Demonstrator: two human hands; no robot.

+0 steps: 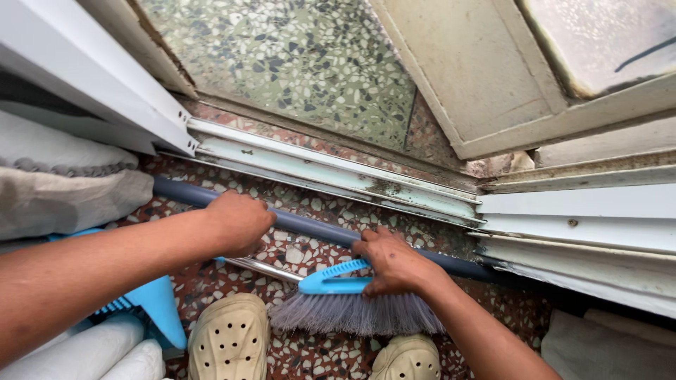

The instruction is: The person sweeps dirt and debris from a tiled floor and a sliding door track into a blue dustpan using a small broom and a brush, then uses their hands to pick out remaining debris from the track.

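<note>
Both hands hide parts: left hand (238, 222) covers grey pipe (310, 226), right hand (394, 263) broom head (336, 287).

Pipe (310, 226) runs left to right along the floor (310, 355), just near side of the door track (331, 172). Left hand (238, 222) on the pipe at left, right hand (394, 262) on the broom head (352, 299) near side of it. Two shoes (229, 338) nearest, below the broom. Dustpan (151, 302) left of the shoes. Door frame (493, 91) far right.
</note>
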